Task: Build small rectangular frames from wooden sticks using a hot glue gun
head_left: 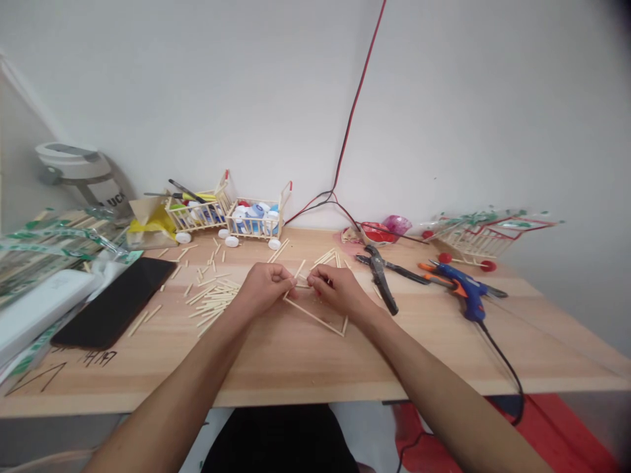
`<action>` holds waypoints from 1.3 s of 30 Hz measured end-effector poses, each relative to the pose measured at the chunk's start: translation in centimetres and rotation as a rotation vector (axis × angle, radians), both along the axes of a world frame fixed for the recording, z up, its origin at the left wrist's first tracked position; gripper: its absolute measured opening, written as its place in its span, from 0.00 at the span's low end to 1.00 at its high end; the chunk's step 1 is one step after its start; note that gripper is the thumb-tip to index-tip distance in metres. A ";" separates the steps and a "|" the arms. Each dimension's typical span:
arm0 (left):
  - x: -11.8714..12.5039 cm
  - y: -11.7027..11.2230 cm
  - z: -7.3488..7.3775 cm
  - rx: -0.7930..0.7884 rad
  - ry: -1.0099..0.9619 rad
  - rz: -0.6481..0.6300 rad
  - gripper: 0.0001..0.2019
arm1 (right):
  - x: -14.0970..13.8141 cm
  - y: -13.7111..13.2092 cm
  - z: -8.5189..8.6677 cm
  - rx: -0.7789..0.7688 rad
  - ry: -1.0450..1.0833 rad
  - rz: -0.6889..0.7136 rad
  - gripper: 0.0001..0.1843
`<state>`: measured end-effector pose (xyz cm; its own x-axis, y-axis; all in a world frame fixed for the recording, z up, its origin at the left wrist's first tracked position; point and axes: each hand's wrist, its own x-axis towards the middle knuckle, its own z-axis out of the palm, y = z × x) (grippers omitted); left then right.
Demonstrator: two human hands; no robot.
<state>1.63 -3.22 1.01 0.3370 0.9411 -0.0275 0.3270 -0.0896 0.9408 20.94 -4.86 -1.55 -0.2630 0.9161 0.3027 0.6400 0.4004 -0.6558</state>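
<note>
My left hand (263,287) and my right hand (335,289) meet over the middle of a wooden table (296,361). Both are closed in a pinch on thin wooden sticks at the far corner of a small stick frame (315,315) that lies flat on the table. One short stick (300,268) pokes up between the two hands. A loose pile of wooden sticks (211,299) lies just left of my left hand. More sticks (329,257) lie behind my right hand.
Black pliers (382,276) and a blue glue gun (466,289) with its cord lie to the right. Two stick carts filled with bottle caps (254,220) stand at the back. A black phone (116,302) lies at the left. A red wire (352,118) runs up the wall.
</note>
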 end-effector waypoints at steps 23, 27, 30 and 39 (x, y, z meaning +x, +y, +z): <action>-0.2 -0.3 -0.2 0.001 -0.021 -0.019 0.09 | 0.0 -0.1 -0.3 -0.026 0.004 0.005 0.10; -0.3 -0.4 -0.2 -0.003 -0.018 -0.020 0.10 | 0.1 -0.1 -0.5 -0.006 -0.008 0.003 0.10; -0.4 -0.5 -0.1 -0.002 -0.016 -0.026 0.10 | 0.0 -0.2 -0.4 0.001 -0.020 0.001 0.10; -0.4 -0.5 -0.3 0.002 -0.010 -0.028 0.09 | -0.1 -0.3 -0.2 -0.017 -0.007 0.002 0.10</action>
